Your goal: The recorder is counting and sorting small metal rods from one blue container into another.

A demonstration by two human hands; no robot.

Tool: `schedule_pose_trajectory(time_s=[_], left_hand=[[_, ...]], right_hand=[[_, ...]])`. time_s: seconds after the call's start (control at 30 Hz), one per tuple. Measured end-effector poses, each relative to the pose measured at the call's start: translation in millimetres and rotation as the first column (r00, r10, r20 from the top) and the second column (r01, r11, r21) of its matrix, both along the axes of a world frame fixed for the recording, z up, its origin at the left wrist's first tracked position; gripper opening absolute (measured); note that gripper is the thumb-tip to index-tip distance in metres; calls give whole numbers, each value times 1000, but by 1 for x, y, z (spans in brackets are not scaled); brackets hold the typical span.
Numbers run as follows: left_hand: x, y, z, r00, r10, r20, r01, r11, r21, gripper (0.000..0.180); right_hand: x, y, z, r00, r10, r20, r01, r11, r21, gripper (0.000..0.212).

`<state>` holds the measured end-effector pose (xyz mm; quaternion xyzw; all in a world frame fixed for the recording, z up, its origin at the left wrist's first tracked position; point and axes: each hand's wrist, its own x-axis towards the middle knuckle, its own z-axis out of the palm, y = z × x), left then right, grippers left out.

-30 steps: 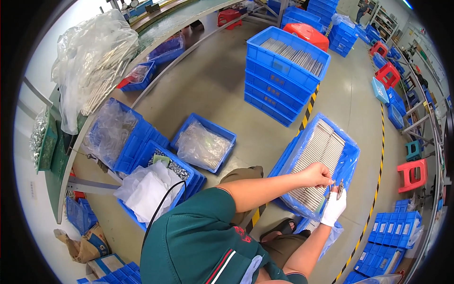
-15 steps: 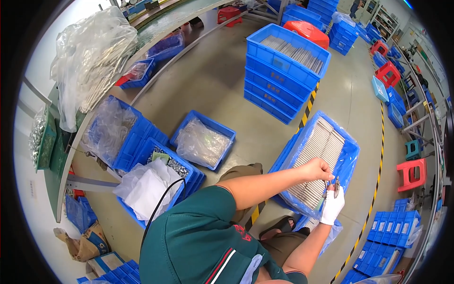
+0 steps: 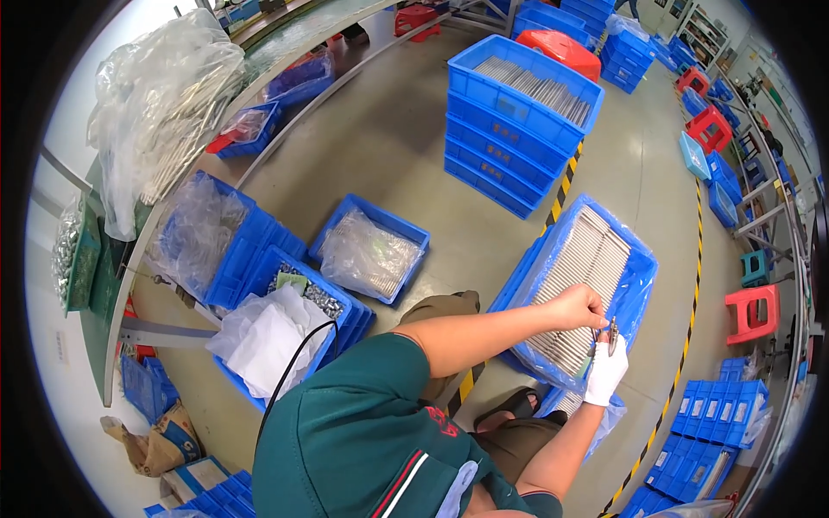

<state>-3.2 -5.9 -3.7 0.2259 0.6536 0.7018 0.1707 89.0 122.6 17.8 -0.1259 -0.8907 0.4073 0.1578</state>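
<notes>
The person wears a dark green short-sleeved shirt [image 3: 363,440] with a small red mark on its right side and thin red and white stripes running down the front. A black cable [image 3: 289,367] curves over the left shoulder. The left hand [image 3: 577,306] is bare, its forearm uncovered below the sleeve. The right hand [image 3: 604,373] wears a white glove, seemingly knitted cloth, though the view is too small to be sure. Olive-brown trousers [image 3: 445,309] cover the knee, and dark sandals [image 3: 509,406] show below.
</notes>
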Motion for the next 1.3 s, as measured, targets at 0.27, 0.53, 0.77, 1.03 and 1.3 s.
schedule_pose_trajectory(time_s=[0.27,0.53,0.77,1.03,1.3], left_hand=[[-8,-3,1,996,88,27,-83,987,-140,16],[-14,-8,2,885,-212,413,119,963,241,13],[-10,-10,18,893,-221,393,180,974,139,13],[-16,-18,12,930,-289,225,295,955,6,13],[-18,-20,14,949,-206,239,207,978,19,9]], right_hand=[[-7,2,-2,993,-79,88,93,979,-180,29],[3,11,6,961,213,178,12,609,-793,15],[2,8,15,939,233,254,36,666,-745,17],[8,11,0,930,283,234,2,634,-774,19],[9,9,2,946,262,193,1,592,-806,22]])
